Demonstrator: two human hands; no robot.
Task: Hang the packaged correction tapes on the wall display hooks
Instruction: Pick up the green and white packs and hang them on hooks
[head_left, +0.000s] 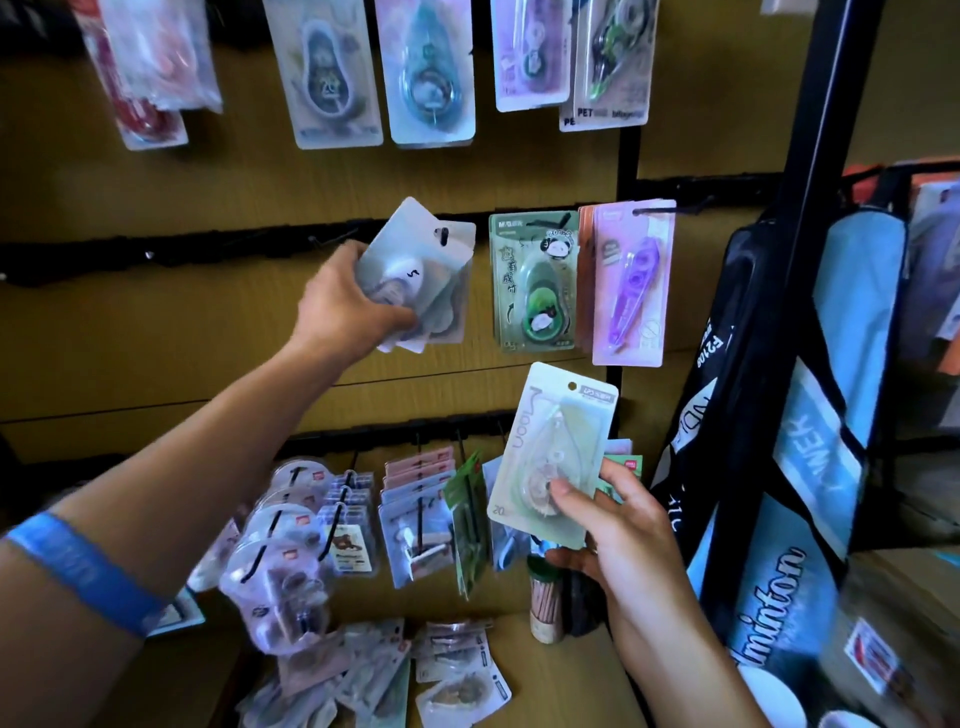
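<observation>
Far left, a blue wristband (78, 569) circles the left forearm, and the left hand (347, 306) reaches up to the wooden slat wall (156, 338), fingers clamped on a small fanned stack of glossy blister packs (421, 275), their hang holes level with the middle row of black hooks. Below, crowded hooks carry clear plastic packs (291, 525), and loose ones lie heaped on the shelf (571, 675). Moving right, a green carded correction tape (535, 280) with a cartoon panda hangs beside a lilac pack (631, 283) holding a purple pen-shaped tape. Lower, the right hand (618, 525) pinches a pale green pack (553, 457), thumb on its clear bubble, printed "Moon" and "20". Far right, a blue bag (810, 467) shows "minton" lettering.
</observation>
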